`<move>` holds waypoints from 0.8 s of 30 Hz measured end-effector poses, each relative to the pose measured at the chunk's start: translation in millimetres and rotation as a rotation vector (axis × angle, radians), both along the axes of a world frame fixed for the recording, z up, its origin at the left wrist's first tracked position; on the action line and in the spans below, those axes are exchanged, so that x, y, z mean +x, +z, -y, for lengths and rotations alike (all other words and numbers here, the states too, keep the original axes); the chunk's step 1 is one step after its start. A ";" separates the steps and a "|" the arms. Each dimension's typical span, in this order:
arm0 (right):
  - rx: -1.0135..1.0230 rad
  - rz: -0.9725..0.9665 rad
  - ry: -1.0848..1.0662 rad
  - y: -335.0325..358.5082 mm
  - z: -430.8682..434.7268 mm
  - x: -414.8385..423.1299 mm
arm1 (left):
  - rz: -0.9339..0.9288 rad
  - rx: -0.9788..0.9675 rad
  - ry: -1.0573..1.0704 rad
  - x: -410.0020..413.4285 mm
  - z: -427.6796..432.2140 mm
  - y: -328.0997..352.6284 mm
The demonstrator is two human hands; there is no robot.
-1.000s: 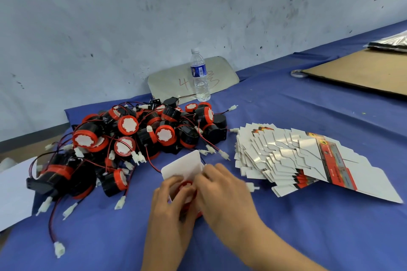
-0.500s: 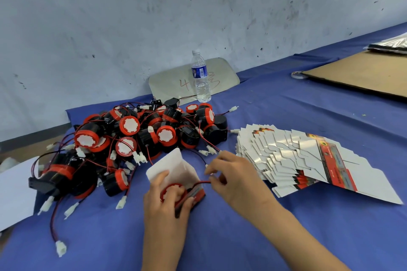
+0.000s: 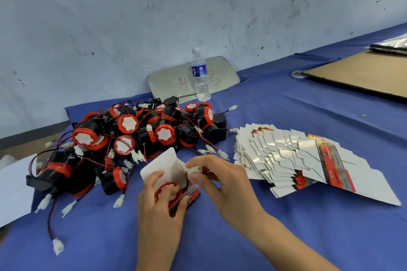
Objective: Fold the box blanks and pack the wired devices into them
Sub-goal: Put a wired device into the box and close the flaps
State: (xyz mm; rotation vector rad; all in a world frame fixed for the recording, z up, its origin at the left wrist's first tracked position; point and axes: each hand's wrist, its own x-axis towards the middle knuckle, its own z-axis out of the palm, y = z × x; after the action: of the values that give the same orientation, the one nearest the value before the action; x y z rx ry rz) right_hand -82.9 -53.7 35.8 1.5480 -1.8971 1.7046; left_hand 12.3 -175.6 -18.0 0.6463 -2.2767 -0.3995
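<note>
Item: one device [image 3: 168, 191], seated in folded box [image 3: 176, 182], near counter [image 3: 286, 237] edge. Left hand [image 3: 160, 202] grips both. Right hand [image 3: 222, 180], out at the wire half a second ago, now pinches the plug [image 3: 195, 170] at the box mouth; tucking likely follows.

Wall [image 3: 154, 17]: pale grey, scuffed, dark specks.
Table [image 3: 286, 237]: blue cloth, butts against wall.
Floor [image 3: 28, 145]: brownish strip, left of table, below wall.

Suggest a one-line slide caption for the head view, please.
Left hand steadies a wired device in an open box while the right hand pinches its white connector.
</note>
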 end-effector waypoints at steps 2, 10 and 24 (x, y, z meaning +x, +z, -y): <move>0.050 -0.003 -0.055 -3.6 1.6 -0.7 | 0.018 -0.005 -0.031 -0.4 -1.9 0.0; 0.495 -0.129 -0.130 -17.3 13.0 -4.5 | 0.021 -0.031 -0.112 -0.5 -5.3 0.4; 0.306 -0.351 -0.507 -26.1 29.6 -7.4 | -0.029 0.007 -0.201 1.3 -16.4 7.1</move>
State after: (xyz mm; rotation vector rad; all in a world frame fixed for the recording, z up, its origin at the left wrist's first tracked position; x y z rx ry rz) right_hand -90.2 -83.3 9.7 1.1976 -2.1732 0.9072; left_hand 13.6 -159.2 -10.9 0.4136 -2.3210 -0.5096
